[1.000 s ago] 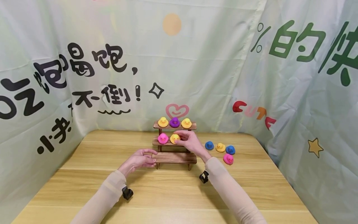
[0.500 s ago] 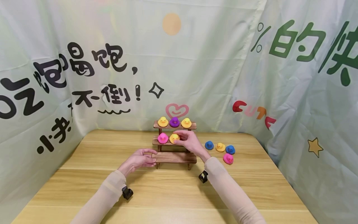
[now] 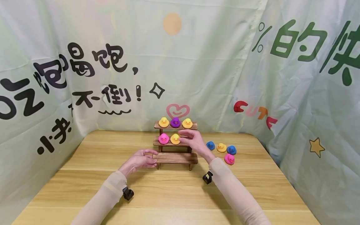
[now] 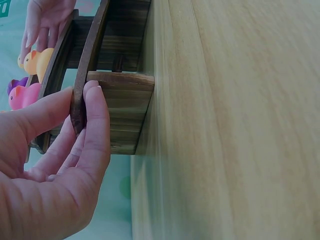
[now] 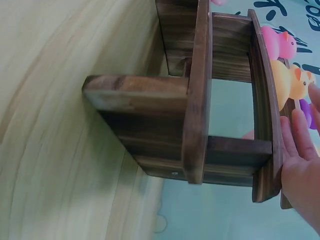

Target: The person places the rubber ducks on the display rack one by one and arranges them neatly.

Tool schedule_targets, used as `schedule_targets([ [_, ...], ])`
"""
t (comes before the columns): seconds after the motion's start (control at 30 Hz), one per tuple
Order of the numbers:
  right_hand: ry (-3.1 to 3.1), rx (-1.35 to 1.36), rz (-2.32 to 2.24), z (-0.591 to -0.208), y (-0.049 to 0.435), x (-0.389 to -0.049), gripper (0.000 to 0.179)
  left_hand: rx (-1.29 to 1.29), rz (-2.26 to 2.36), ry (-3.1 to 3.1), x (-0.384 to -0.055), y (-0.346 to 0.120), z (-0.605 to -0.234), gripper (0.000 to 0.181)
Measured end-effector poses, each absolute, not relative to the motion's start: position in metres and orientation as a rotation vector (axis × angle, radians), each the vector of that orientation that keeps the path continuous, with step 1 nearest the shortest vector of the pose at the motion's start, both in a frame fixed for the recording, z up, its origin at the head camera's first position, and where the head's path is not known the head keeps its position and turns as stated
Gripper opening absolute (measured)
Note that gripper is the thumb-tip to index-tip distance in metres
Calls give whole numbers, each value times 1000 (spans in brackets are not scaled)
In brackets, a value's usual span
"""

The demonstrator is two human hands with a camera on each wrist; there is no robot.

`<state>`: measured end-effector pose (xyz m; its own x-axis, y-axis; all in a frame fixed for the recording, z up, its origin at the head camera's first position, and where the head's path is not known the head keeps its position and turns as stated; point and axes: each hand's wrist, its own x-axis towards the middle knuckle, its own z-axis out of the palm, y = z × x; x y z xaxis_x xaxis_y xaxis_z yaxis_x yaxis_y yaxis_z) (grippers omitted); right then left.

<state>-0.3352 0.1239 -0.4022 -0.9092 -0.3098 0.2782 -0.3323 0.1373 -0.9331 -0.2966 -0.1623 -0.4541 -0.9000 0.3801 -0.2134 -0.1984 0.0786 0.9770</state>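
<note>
Rack (image 3: 175, 158) sits pinched by the left hand (image 3: 139, 160) — right hand (image 3: 194, 142) is spread beside 1 yellow duck (image 3: 175, 139).

On the wooden stand (image 3: 175, 158), the bottom tier (image 5: 196, 110) offers open room along its top, save at the left end, gripped by the left hand (image 3: 140, 160). Across the middle tier (image 5: 263, 100), a pink duck (image 3: 163, 138) and an orange duck (image 3: 175, 139) block the left and centre; the right hand (image 3: 194, 142) occupies the right end, though whether it touches the orange duck is hard to tell. Four ducks (image 3: 221, 147) obstruct the table (image 3: 168, 193) farther right.
</note>
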Motion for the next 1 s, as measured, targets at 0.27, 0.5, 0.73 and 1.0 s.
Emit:
schedule_targets([
  [0.27,-2350,603,1898,-403,138,-334,24,167,1875,1940,-296,-164,-455,47],
  [0.5,-2413,604,1871,-404,157,-334,25,170,1885,1942,-297,-165,-457,45],
  [0.73,-2490,635,1846,-400,177,-332,23,167,1881,1950,-297,-164,-455,45],
  [1.0,-2546,622,1820,-400,203,-324,25,169,1883,1940,-296,-162,-453,46],
])
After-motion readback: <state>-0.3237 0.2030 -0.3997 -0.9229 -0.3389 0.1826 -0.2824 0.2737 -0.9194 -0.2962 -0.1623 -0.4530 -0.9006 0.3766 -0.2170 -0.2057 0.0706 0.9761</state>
